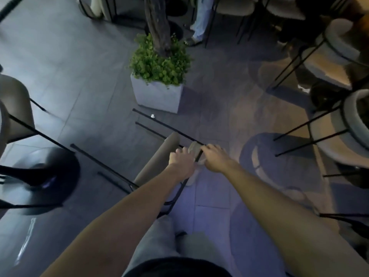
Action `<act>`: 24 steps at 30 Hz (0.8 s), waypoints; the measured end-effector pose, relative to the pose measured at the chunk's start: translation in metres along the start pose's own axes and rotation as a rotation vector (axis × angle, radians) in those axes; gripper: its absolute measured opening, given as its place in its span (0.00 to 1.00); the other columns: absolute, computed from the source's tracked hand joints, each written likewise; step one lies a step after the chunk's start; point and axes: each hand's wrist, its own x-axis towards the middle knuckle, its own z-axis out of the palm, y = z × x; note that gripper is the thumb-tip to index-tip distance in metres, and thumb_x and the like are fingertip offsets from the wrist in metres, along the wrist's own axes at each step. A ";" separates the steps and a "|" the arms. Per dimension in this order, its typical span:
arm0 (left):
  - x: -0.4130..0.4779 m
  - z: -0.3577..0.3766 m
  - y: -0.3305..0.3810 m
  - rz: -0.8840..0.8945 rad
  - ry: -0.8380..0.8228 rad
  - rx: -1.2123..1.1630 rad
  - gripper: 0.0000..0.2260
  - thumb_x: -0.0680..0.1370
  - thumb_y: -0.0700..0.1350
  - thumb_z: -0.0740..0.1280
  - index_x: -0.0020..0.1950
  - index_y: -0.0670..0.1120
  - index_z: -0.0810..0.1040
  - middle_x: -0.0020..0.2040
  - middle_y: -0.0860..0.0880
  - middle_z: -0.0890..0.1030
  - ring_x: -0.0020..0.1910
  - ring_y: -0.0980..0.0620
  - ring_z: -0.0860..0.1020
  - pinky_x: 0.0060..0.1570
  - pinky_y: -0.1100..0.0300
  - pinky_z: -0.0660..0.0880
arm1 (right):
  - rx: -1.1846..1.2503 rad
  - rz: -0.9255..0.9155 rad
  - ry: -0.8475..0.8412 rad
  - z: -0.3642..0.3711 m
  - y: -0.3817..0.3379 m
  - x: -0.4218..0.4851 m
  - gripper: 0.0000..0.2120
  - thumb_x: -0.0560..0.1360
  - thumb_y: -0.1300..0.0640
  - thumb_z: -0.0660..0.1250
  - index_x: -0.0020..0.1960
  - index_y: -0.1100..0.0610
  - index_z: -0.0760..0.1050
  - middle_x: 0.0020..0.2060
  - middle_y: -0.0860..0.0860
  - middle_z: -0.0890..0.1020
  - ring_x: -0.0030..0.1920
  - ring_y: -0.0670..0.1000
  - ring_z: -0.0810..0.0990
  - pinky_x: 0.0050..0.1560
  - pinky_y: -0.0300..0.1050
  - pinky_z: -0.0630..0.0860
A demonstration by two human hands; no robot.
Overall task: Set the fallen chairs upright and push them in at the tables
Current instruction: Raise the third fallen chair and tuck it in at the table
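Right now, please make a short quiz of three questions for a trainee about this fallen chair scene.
1. True or false: the fallen chair stands upright.
2. Which hands touch it? A) left hand only B) right hand only C) both
3. What stands just beyond the chair's legs?

Key: 1. False, it lies on the floor, legs pointing sideways. 2. C. 3. A white planter with a green plant.

Left hand, right hand grasp fallen chair (4 legs pointing left) near planter.
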 end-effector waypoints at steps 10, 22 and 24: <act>0.083 0.031 0.038 -0.245 -0.042 -0.042 0.29 0.80 0.60 0.58 0.78 0.48 0.58 0.71 0.43 0.66 0.69 0.39 0.65 0.65 0.43 0.65 | -0.175 -0.226 -0.118 0.020 0.056 0.094 0.30 0.75 0.57 0.68 0.74 0.55 0.61 0.71 0.57 0.67 0.68 0.62 0.67 0.64 0.56 0.67; 0.173 0.134 0.100 -0.704 -0.031 -0.338 0.30 0.78 0.55 0.61 0.78 0.48 0.57 0.71 0.42 0.65 0.69 0.38 0.64 0.66 0.42 0.64 | -0.394 -0.691 -0.107 0.099 0.116 0.197 0.29 0.77 0.44 0.66 0.73 0.52 0.62 0.69 0.58 0.69 0.68 0.63 0.68 0.64 0.60 0.67; 0.187 0.151 0.108 -0.722 -0.002 -0.336 0.31 0.78 0.53 0.63 0.78 0.48 0.57 0.71 0.43 0.65 0.68 0.38 0.65 0.66 0.43 0.65 | -0.425 -0.713 -0.098 0.119 0.125 0.209 0.30 0.76 0.48 0.67 0.74 0.51 0.60 0.69 0.57 0.67 0.68 0.63 0.68 0.64 0.60 0.68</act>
